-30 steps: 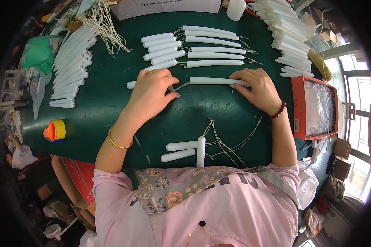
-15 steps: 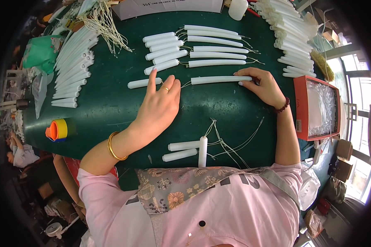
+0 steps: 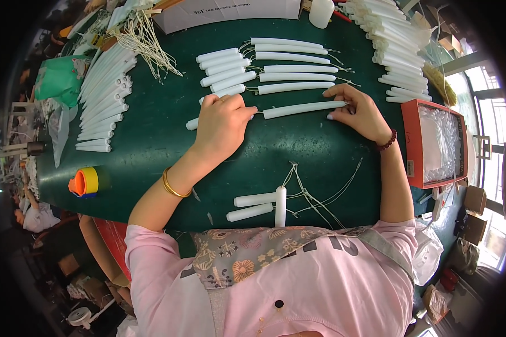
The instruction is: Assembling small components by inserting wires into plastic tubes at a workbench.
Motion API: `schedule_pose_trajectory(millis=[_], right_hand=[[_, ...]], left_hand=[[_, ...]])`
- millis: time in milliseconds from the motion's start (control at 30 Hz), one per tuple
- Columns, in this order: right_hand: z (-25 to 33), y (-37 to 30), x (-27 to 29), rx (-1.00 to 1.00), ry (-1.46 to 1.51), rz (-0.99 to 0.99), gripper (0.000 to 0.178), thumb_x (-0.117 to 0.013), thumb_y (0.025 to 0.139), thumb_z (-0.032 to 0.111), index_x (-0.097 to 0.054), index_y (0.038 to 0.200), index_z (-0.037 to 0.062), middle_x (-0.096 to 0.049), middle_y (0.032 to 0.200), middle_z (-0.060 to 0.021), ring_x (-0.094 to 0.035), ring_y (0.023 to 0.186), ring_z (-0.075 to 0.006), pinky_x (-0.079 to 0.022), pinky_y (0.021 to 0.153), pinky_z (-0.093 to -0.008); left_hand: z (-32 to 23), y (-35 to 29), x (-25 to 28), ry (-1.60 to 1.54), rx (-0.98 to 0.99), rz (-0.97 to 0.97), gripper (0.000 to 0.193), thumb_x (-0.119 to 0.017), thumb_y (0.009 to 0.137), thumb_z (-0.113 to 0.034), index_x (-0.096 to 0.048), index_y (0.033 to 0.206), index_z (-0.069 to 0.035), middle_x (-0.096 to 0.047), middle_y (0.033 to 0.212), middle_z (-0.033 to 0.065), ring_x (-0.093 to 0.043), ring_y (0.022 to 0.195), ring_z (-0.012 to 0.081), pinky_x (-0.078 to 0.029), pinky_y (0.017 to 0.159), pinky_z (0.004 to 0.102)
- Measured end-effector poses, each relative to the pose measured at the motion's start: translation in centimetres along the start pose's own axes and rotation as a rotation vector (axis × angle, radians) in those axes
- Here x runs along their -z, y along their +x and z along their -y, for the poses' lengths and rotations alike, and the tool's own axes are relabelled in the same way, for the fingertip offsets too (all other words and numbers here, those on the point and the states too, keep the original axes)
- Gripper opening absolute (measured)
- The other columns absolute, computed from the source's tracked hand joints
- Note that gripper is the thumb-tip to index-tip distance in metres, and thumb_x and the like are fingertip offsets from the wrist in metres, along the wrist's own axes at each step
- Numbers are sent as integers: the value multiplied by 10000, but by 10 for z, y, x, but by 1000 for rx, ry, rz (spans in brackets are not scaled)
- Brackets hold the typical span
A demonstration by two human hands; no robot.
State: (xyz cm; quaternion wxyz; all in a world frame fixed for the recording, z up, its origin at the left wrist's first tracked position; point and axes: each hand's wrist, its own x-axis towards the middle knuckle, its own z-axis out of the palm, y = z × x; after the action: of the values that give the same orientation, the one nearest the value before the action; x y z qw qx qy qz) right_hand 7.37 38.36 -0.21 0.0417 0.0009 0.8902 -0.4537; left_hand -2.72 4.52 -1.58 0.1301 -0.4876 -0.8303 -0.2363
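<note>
My left hand [image 3: 224, 126] is closed in a pinch on a pale thin cord [image 3: 259, 113] at the left end of a long white tapered tube [image 3: 303, 109]. A short white tube [image 3: 192, 124] shows beside this hand, mostly hidden behind it. At the long tube's right end, my right hand [image 3: 361, 115] has its thumb and forefinger spread on either side. The tube's tip meets the hand between them; whether the inner fingers touch it cannot be made out. Farther back lie several short white tubes [image 3: 226, 76], corded to several long white tubes [image 3: 297, 77].
Three short white tubes [image 3: 254, 199] with loose cords lie nearest me on the green table [image 3: 152, 140]. Piles of white tubes flank both sides [image 3: 104, 106]. A red box [image 3: 409, 149] holding clear plastic stands right; a yellow-orange tape roll [image 3: 87, 182] stands left.
My left hand has moved from open fingers to a pinch on the cord. The long tube has tilted, its left end nearer me. My right thumb and forefinger have spread apart off the tube.
</note>
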Motion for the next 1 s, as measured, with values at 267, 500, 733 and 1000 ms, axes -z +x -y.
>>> schedule_pose_trajectory(millis=[267,500,733,1000], right_hand=[[-4,1,-3,92,-3,22,235,-816,894,56,-792,1127,46,-707,929,-24,-587,781,-103,-499,727,-262],[0,-3,-9,111,-56,-24,227,-827,882,77,-805,1108,57,-707,924,-54,-626,778,-159,-520,733,-287],[6,4,-17,349,-274,-139,229,-843,828,81,-785,1047,47,-706,947,-60,-647,896,-238,-515,875,-357],[3,-1,-12,256,-270,-123,177,-850,832,98,-754,972,49,-719,943,-45,-660,880,-224,-510,885,-341]], left_hand=[[-5,4,0,-185,145,-10,33,-804,845,-68,-801,877,-57,-740,832,58,-678,801,274,-451,785,407],[-14,6,7,-690,377,-66,132,-838,817,-56,-791,939,-49,-737,935,49,-698,844,296,-526,828,414],[18,-6,26,-302,280,152,121,-879,778,-83,-790,859,-87,-671,972,-6,-648,910,208,-461,872,403],[4,0,38,-188,113,152,83,-855,820,-142,-786,827,-97,-645,964,0,-638,986,206,-422,1005,420]])
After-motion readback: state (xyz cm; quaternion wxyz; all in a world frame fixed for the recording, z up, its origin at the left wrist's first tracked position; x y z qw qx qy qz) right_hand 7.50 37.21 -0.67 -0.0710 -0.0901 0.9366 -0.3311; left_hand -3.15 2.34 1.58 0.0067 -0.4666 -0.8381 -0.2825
